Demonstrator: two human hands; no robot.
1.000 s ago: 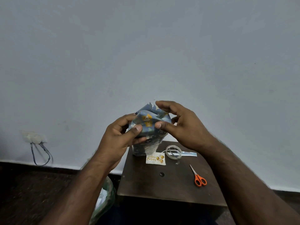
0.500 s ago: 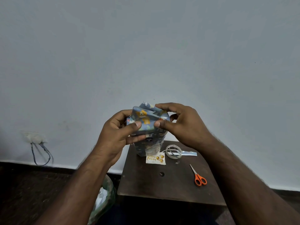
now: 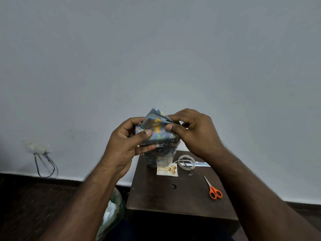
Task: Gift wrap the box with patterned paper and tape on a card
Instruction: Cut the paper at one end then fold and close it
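Box (image 3: 160,150) upright on table (image 3: 182,197), long axis vertical, top flaps between both hands: left hand (image 3: 128,145) and right hand (image 3: 194,133) pinching paper (image 3: 156,126), right nearer tape (image 3: 186,162), card (image 3: 167,169).

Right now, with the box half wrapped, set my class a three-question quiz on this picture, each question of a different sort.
1. True or false: the scissors lie on the table, untouched.
2. Which hand pinches the paper flap at the box top? A left hand only; B right hand only; C both.
3. Fill in: the birthday card lies between the box and the ____ roll.

Key: 1 true; 2 C; 3 tape.
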